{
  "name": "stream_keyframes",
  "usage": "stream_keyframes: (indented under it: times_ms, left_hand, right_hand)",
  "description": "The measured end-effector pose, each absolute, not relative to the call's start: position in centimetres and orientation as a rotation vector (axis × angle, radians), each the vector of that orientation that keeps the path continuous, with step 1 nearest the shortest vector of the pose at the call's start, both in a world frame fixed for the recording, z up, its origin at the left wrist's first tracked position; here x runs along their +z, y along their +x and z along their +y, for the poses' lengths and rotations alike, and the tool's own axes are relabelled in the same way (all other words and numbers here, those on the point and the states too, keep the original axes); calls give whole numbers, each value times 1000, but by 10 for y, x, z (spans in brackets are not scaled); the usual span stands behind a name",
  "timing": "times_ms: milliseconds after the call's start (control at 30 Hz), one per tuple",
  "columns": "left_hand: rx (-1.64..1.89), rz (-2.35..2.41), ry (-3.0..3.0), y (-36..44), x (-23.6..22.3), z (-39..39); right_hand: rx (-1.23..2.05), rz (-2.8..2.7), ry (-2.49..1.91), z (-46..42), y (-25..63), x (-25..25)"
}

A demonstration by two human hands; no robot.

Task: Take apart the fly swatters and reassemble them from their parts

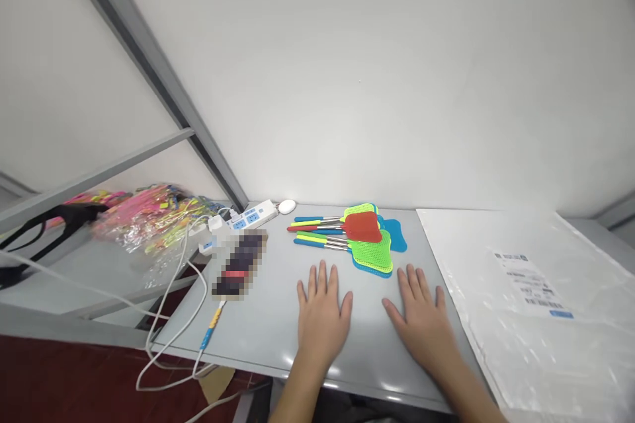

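The left hand [322, 320] and right hand [425, 324] are lying palm-down on the grey table [370, 353], lower centre, fingers spread and gripping nothing. Multicoloured plastic fly swatters [363, 227] with metal shafts are resting just beyond, mid-frame, handles pointing left, probably keeping the pile tidy.

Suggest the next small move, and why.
Perhaps slide the left hand forward to the handles of the fly swatters. It and the right hand rest palm-down on the table, apparently empty, and those handles lie just beyond the left fingers.
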State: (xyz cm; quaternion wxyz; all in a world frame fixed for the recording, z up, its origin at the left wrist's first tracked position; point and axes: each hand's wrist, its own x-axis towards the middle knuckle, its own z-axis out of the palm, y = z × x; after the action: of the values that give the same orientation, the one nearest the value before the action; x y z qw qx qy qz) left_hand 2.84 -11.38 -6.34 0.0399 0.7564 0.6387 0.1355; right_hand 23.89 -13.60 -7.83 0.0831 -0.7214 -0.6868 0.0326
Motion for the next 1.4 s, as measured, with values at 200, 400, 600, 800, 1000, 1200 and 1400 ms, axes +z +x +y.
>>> stream_keyframes:
  times_ms: [200, 400, 600, 800, 1000, 1200, 1400]
  left_hand:
    - [367, 1739, 2455, 18, -62, -113]
    - [421, 1795, 2456, 13, -50, -80]
    - [779, 1933, 2433, 8, -42, -13]
    - [880, 1895, 2454, 11, -41, 21]
    - [875, 1879, 2430, 6, -43, 26]
    - [882, 1950, 2315, -4, -46, 28]
    - [869, 2020, 2230, -10, -47, 29]
  right_hand:
    - [106, -2018, -2145, -136, 240, -75]
    - [88, -1993, -2170, -136, 241, -75]
    - [-4, -2018, -2141, -135, 242, -78]
    - [-49, -2024, -2119, -135, 243, -81]
    - [-77, -2022, -2115, -135, 242, -81]
    - [-96, -2035, -2111, -135, 242, -79]
    - [-106, -2031, -2110, -136, 243, -80]
